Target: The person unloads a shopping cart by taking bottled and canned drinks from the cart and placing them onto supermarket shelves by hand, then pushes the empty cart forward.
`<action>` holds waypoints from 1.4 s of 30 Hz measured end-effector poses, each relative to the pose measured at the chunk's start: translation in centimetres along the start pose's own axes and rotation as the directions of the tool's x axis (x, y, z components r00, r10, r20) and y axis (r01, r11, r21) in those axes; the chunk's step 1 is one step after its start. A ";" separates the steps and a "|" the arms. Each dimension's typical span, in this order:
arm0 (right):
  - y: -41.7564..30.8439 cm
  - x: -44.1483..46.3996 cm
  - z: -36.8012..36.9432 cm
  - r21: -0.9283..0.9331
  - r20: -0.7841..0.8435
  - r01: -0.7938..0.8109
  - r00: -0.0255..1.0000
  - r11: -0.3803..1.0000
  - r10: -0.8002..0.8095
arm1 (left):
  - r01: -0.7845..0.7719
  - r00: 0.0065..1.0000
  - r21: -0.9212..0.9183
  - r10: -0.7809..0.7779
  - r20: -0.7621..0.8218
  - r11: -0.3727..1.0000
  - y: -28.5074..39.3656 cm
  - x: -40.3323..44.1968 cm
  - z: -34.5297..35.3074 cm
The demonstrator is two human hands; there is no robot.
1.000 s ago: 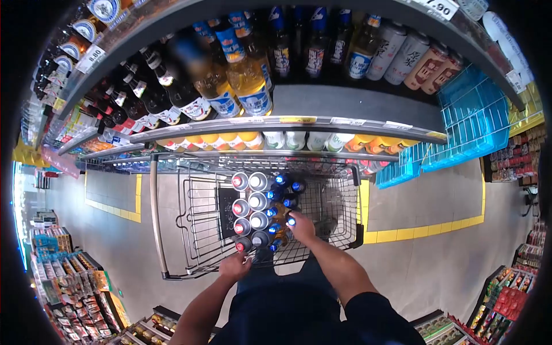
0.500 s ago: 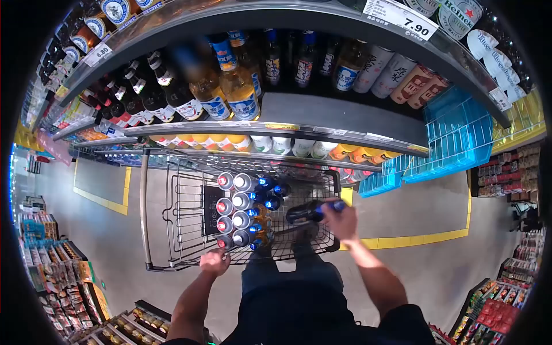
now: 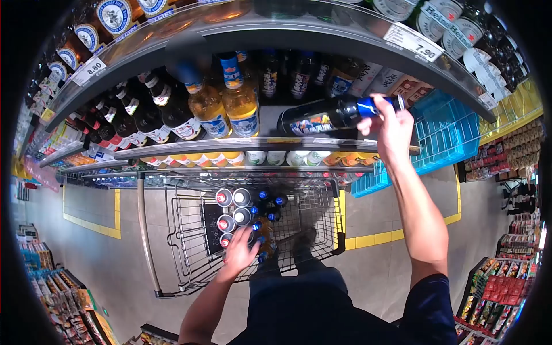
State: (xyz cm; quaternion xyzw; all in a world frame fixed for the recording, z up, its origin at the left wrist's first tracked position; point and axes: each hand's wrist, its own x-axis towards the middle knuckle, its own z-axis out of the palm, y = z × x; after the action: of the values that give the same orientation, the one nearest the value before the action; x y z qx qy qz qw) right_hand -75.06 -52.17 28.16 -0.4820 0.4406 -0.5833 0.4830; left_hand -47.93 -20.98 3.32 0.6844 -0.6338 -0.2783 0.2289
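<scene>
- Bottle (image 3: 313, 121): dark, tilted near-level, upper R of ctr of frame, by shelf (image 3: 269, 119).
- R hand (image 3: 394, 123): fingers wrapped round its neck.
- L hand (image 3: 238, 256): fingers spread over cans (image 3: 242, 197) in cart (image 3: 341, 241), lower L of ctr; contact unclear.

Shop with shelf price tags (image 3: 413, 42)

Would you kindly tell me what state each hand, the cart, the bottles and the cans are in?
Cart: partly filled
Cans: upright
Blue-topped bottles: standing in the cart
Dark bottle: tipped nearly sideways
Right hand: closed around its neck
Left hand: open, over cans
Amber shelf bottles: upright
</scene>
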 end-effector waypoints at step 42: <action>6.3 10.0 14.4 -0.734 0.530 0.599 0.800 0.321 -0.282 | -0.425 0.807 0.332 0.519 -0.282 0.842 9.2 26.3 -4.6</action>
State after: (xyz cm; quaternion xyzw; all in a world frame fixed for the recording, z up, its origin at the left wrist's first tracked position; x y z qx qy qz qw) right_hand -60.62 -63.67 25.50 -0.8441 0.4433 -0.2981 0.0453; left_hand -50.52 -48.21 10.46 0.5662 -0.7618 0.0015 0.3148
